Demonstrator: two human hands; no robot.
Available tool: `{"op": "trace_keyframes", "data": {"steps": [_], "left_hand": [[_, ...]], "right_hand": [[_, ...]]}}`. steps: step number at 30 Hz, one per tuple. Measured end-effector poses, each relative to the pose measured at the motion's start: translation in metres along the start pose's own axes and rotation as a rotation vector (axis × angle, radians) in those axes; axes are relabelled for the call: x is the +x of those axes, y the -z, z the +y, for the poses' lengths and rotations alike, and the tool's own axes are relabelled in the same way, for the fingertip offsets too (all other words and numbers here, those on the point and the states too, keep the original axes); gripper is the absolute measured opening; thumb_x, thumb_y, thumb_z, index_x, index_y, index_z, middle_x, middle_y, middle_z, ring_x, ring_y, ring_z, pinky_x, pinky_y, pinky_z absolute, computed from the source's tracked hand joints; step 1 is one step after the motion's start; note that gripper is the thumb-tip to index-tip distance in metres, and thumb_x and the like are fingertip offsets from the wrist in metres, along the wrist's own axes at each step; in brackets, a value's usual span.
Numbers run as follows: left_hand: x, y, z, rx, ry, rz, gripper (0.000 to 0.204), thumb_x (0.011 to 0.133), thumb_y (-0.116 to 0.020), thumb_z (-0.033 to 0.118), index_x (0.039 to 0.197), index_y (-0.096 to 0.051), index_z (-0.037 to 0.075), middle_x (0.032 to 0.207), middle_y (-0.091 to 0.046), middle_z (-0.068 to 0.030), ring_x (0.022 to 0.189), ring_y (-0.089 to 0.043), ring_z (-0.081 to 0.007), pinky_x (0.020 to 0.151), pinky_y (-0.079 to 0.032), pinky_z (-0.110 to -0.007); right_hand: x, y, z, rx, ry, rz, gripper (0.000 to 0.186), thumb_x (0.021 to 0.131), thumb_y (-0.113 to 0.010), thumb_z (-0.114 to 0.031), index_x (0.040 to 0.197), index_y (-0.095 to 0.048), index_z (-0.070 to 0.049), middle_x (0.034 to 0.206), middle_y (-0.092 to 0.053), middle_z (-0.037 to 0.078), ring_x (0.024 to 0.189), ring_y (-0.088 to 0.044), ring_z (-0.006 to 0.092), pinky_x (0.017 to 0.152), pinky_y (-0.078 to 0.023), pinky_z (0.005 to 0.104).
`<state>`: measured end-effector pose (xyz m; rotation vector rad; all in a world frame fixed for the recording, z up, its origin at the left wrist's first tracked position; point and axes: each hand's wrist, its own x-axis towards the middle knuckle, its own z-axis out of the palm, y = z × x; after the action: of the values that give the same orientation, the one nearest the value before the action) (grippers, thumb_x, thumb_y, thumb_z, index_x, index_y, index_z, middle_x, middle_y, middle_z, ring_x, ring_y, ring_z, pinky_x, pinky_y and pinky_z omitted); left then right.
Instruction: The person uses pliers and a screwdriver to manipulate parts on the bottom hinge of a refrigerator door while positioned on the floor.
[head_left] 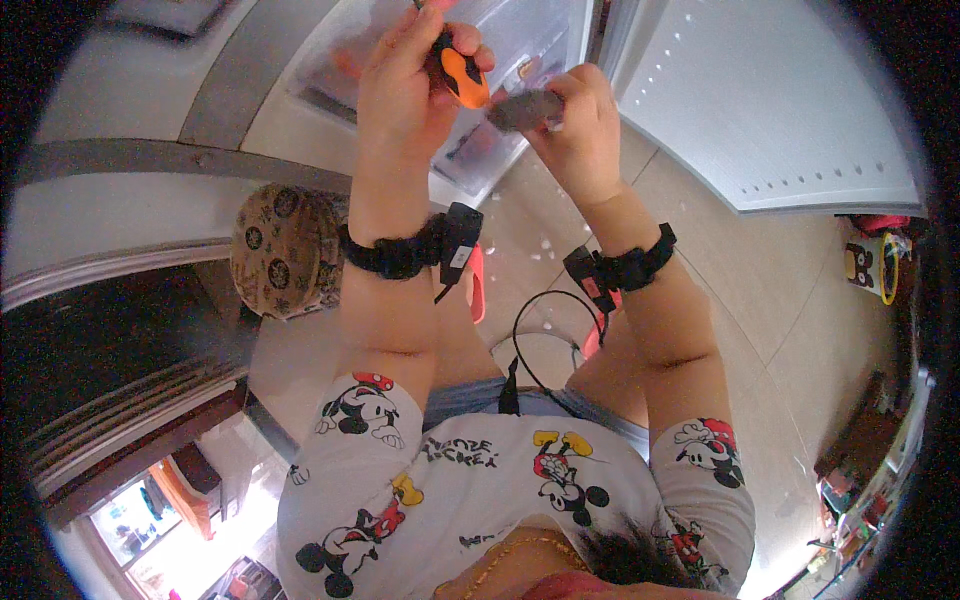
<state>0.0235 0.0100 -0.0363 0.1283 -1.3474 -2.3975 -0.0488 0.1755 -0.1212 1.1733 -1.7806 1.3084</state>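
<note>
My left hand (400,65) is wrapped round an orange-and-black screwdriver (462,78), its butt end toward me and its shaft running off toward the frosty inside of an open white freezer (325,55). In my right hand (588,125) is a rough grey lump (522,110) that looks like a stone. The lump is very close to the handle's butt end; whether they touch, I cannot tell. Frosted clear drawer fronts (490,150) show behind both hands. The screwdriver's tip is cut off by the upper edge.
An open white door (770,100) stands at the right. Small white chips, like ice, lie on the tiled floor (720,260). At the left is a round patterned stool (285,250). A black cable (515,335) loops below my right wrist. A red slipper (478,285) shows below.
</note>
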Motion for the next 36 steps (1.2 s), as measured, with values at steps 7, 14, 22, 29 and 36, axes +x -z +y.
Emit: {"op": "trace_keyframes", "data": {"steps": [7, 14, 22, 29, 36], "left_hand": [[-0.001, 0.003, -0.021, 0.292, -0.139, 0.038, 0.036, 0.106, -0.059, 0.031, 0.129, -0.061, 0.003, 0.07, -0.059, -0.0022, 0.055, -0.055, -0.0141, 0.054, -0.047, -0.027], [-0.011, -0.004, -0.001, 0.579, -0.13, 0.094, 0.026, 0.105, -0.055, 0.025, 0.109, -0.067, 0.002, 0.087, -0.069, -0.0078, 0.077, -0.068, -0.0148, 0.064, -0.055, -0.028], [-0.008, -0.006, -0.002, 0.847, 0.019, -0.12, 0.034, 0.105, -0.059, 0.022, 0.127, -0.056, -0.003, 0.076, -0.069, -0.0087, 0.065, -0.068, -0.0147, 0.055, -0.052, -0.027], [-0.002, -0.01, -0.02, 0.798, 0.01, -0.106, 0.03, 0.107, -0.051, 0.018, 0.132, -0.054, 0.001, 0.091, -0.071, -0.0134, 0.074, -0.069, -0.0209, 0.065, -0.056, -0.032], [0.014, -0.026, -0.008, 0.367, 0.025, -0.21, 0.039, 0.106, -0.052, 0.013, 0.142, -0.046, -0.001, 0.105, -0.07, -0.0187, 0.095, -0.071, -0.0294, 0.082, -0.058, -0.04]], "right_hand": [[-0.001, 0.004, -0.001, 0.007, -0.047, -0.024, 0.063, 0.055, -0.09, -0.007, 0.11, -0.057, -0.007, 0.097, -0.059, 0.014, 0.09, -0.06, 0.04, 0.075, -0.051, 0.049], [-0.008, 0.008, -0.006, -0.012, -0.138, -0.05, 0.062, 0.061, -0.092, -0.014, 0.111, -0.055, -0.005, 0.098, -0.06, 0.016, 0.09, -0.061, 0.0409, 0.077, -0.053, 0.0482], [-0.013, 0.02, -0.017, 0.088, -0.386, 0.001, 0.057, 0.08, -0.087, -0.017, 0.122, -0.053, -0.001, 0.089, -0.06, 0.012, 0.072, -0.058, 0.0231, 0.066, -0.05, 0.0343], [-0.005, 0.038, 0.0, 0.138, -0.683, -0.059, 0.059, 0.086, -0.078, -0.019, 0.137, -0.056, 0.002, 0.096, -0.065, 0.01, 0.08, -0.06, 0.0169, 0.075, -0.053, 0.033], [0.028, 0.044, -0.02, 0.847, -1.076, 0.039, 0.046, 0.093, -0.07, -0.022, 0.131, -0.058, -0.001, 0.091, -0.063, 0.005, 0.077, -0.06, 0.0102, 0.065, -0.049, 0.0252]]}}
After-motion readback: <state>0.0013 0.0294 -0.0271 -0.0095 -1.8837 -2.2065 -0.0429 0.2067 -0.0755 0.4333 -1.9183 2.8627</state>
